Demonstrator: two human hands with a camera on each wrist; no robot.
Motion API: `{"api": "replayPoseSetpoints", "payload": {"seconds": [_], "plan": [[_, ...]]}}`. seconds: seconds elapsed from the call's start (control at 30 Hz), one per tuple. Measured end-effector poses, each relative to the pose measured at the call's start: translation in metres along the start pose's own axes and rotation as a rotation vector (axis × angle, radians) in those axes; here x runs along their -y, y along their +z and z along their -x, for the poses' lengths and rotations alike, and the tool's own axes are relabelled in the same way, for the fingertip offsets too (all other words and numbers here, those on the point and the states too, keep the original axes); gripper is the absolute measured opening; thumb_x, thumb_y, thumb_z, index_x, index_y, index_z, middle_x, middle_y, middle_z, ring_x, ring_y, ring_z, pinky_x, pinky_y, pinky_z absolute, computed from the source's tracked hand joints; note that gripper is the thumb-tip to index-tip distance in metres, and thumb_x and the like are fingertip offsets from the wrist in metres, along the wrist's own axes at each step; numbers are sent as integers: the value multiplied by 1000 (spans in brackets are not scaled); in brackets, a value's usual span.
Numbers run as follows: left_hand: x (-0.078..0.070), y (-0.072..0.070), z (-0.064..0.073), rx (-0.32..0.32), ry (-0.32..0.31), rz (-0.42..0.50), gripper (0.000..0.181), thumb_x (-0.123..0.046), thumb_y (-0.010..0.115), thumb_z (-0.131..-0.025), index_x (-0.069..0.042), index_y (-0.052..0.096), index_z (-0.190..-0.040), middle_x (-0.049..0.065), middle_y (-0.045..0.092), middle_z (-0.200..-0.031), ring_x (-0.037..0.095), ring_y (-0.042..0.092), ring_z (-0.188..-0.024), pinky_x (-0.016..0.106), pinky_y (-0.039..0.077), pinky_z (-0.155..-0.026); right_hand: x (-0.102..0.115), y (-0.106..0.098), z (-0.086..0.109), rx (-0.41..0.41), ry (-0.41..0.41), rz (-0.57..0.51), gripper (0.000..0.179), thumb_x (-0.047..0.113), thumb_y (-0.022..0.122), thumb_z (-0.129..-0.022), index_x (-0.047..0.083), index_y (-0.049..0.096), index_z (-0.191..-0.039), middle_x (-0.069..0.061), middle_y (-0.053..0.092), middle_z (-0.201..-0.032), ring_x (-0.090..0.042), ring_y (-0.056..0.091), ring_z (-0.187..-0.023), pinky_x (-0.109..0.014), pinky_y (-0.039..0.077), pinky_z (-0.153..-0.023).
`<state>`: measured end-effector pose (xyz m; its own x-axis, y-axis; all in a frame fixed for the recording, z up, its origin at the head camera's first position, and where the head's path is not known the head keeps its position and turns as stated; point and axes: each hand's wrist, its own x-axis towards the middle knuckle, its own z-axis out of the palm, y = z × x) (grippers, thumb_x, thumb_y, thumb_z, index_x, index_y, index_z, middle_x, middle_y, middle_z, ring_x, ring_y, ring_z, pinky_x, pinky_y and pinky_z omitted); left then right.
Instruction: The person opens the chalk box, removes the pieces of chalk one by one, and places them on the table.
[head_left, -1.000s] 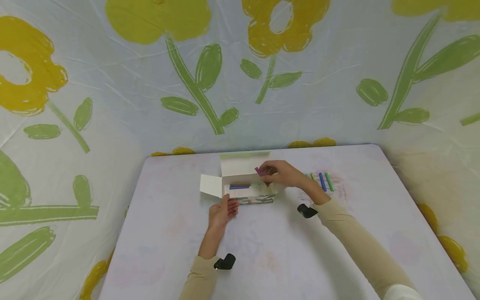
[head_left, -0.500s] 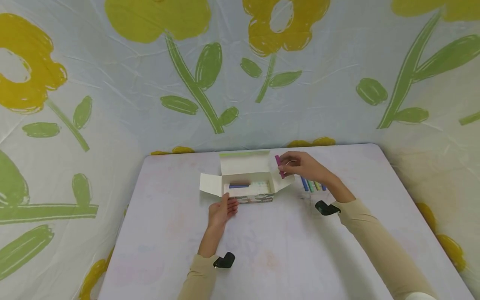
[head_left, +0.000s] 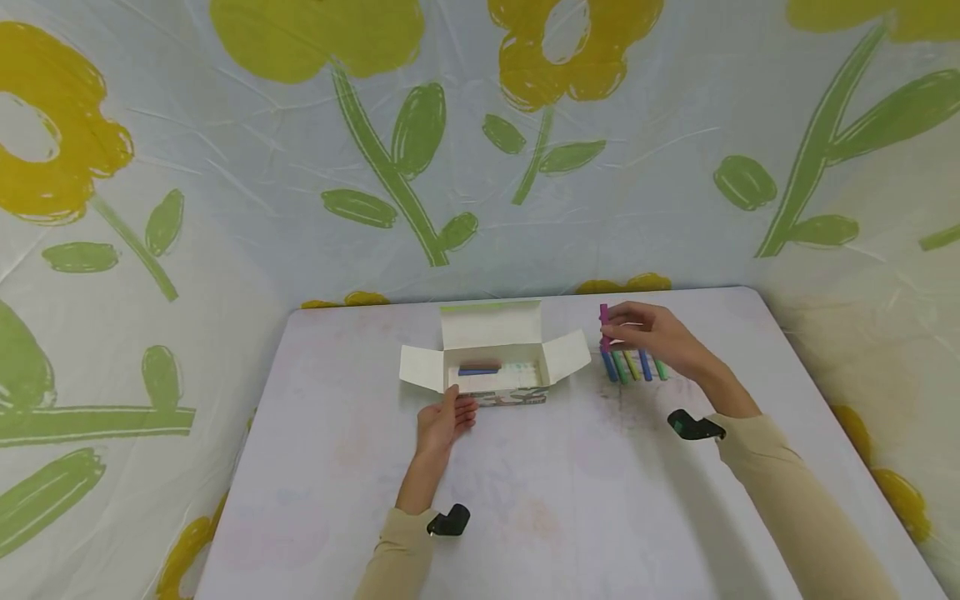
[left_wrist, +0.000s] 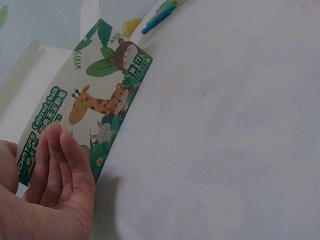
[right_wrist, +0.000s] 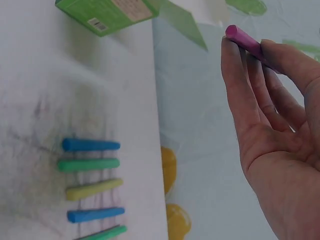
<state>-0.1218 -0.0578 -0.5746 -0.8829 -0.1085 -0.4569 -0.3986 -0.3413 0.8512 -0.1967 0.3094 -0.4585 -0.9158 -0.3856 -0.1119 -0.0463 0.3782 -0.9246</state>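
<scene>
In the head view, a white cardboard chalk box stands with its lid and side flaps folded out. A blue chalk stick and a brown one lie inside. My left hand rests at the box's front left corner, thumb at the rim and relaxed fingers along the printed front. To the right of the box, my right hand pinches a purple chalk stick between thumb and fingertips, upright above the far end of a row of chalks. Its pink-purple end shows in the right wrist view.
Several chalks lie side by side on the table right of the box: blue, green, yellow and more. The right side flap sticks out toward them. A flower-printed cloth hangs behind the table's far edge.
My right hand has lifted the purple chalk out of the box and carried it right, over the row of chalks, turning it more upright. The left hand has stayed at the box.
</scene>
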Motion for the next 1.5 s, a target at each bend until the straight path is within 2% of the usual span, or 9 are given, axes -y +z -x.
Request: {"api": "replayPoseSetpoints", "payload": {"seconds": [0.17, 0.37, 0.57, 0.73, 0.83, 1.03, 1.2, 1.3, 1.5], "plan": [[0, 0, 1, 2, 8, -5, 46, -30, 58, -105, 14, 70, -103, 9, 74, -83, 11, 69, -71, 23, 59, -69, -13, -6, 15, -24, 30, 14, 42, 25, 64, -104, -4, 56, -134, -26, 63, -124, -19, 71, -104, -33, 58, -92], [-1, 0, 2, -11, -7, -8, 45, -30, 59, -105, 13, 70, -103, 9, 74, -83, 11, 68, -71, 22, 59, -68, -34, -8, 33, -46, 105, 67, 48, 29, 63, -104, -4, 54, -137, -24, 64, -127, -14, 69, -105, -30, 58, -92], [-1, -1, 1, 13, -3, 0, 48, -32, 60, -105, 15, 69, -106, 9, 74, -83, 10, 68, -70, 22, 59, -69, -56, -5, 48, -63, 142, 101, 51, 30, 64, -104, -5, 53, -139, -22, 62, -129, -8, 64, -104, -23, 56, -89], [-1, -2, -1, 29, -16, 7, 48, -30, 59, -106, 16, 68, -109, 9, 74, -85, 10, 68, -72, 24, 60, -72, -73, 1, 55, -55, 129, 54, 42, 21, 67, -102, -8, 56, -132, -19, 69, -117, -8, 67, -98, -23, 57, -85], [-3, -3, -1, 46, -23, 10, 47, -27, 57, -107, 18, 67, -110, 12, 74, -87, 12, 69, -73, 28, 61, -75, -80, 5, 58, -38, 129, 82, 39, 20, 68, -101, -7, 59, -128, -15, 72, -108, -9, 66, -94, -22, 55, -82], [-20, -1, 14, 65, -24, 8, 44, -21, 55, -107, 21, 65, -109, 16, 74, -88, 15, 70, -74, 31, 61, -77, -87, 14, 60, 4, 182, 171, 37, 21, 71, -99, -7, 63, -122, -11, 73, -99, -13, 64, -88, -21, 53, -78], [-26, 2, 22, 67, -6, 24, 43, -21, 56, -106, 20, 67, -106, 16, 75, -87, 14, 70, -72, 29, 61, -74, -86, 23, 58, -12, 192, 290, 33, 18, 74, -96, -9, 65, -114, -7, 71, -93, -18, 62, -83, -21, 52, -71], [-22, 1, 18, 63, -13, 18, 43, -21, 56, -106, 20, 67, -107, 17, 75, -87, 15, 70, -73, 30, 61, -74, -86, 28, 57, -32, 184, 332, 32, 16, 76, -95, -10, 65, -111, -7, 70, -90, -19, 60, -81, -22, 50, -68], [-2, -2, 1, 26, -10, 12, 46, -29, 59, -106, 16, 69, -106, 12, 75, -86, 12, 69, -71, 26, 60, -71, -86, 29, 54, -54, 178, 379, 30, 18, 74, -96, -8, 68, -110, -10, 70, -94, -21, 60, -84, -25, 51, -66]]}}
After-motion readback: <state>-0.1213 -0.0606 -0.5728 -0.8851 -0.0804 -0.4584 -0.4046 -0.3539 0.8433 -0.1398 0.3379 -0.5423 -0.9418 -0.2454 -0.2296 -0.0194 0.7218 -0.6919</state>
